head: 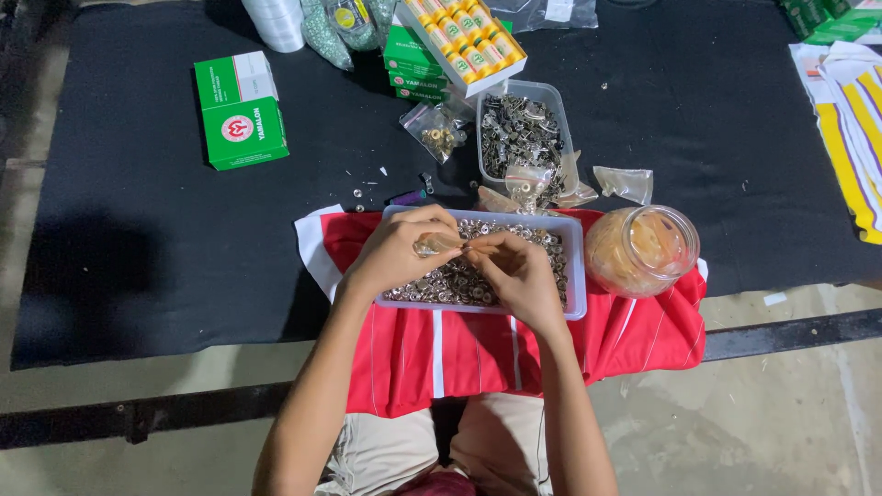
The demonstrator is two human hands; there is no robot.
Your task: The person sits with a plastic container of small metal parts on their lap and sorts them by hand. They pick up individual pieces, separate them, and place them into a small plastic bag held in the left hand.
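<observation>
Khaki-clad knees are seen nearest, above which a small clear packet (437,244) is pinched in the grip of both the left hand (397,253) and right hand (520,276) over a still-heaped tray (575,266) (several filled packets (625,182) already lie on the black tabletop (138,230)).

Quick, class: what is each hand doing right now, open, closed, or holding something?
Left hand: closed on a small clear bag over the tray of metal rings.
Right hand: fingers pinched at the bag's edge; what they hold cannot be told.

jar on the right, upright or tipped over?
Tipped. The clear jar lies on its side on the red cloth, right of the tray, its round open mouth facing the camera. No lid visible on it.
</observation>
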